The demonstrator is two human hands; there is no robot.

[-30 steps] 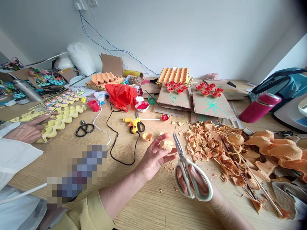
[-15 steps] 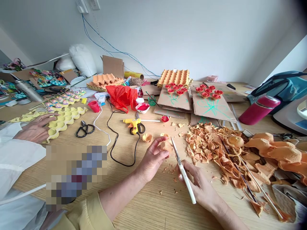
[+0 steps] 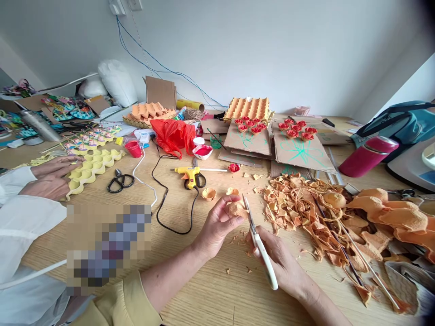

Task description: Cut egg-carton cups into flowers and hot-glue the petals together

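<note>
Between the thumb and fingers of my left hand [image 3: 215,226] is an orange egg carton cup [image 3: 237,209]. My right hand [image 3: 283,262] grips white-handled scissors [image 3: 263,256], whose blades point up and away, right at the cup's right edge. Whether the blades touch the cup I cannot tell. Just beyond my left hand lie cut orange cups [image 3: 209,194], one stack and a single one partly behind my fingers. Small orange scraps are scattered on the table under the scissors.
A heap of orange carton scraps [image 3: 292,203] spreads at the right. A yellow glue gun [image 3: 189,175] with a black cord lies ahead, near a red paper flower [image 3: 234,167]. At left, a co-worker's hands [image 3: 47,185] rest at a yellow egg tray [image 3: 93,170].
My right hand has turned the scissors edge-on and brought the blades to the cup. My left hand has tilted the cup. The co-worker's second hand has come into view at the yellow tray.
</note>
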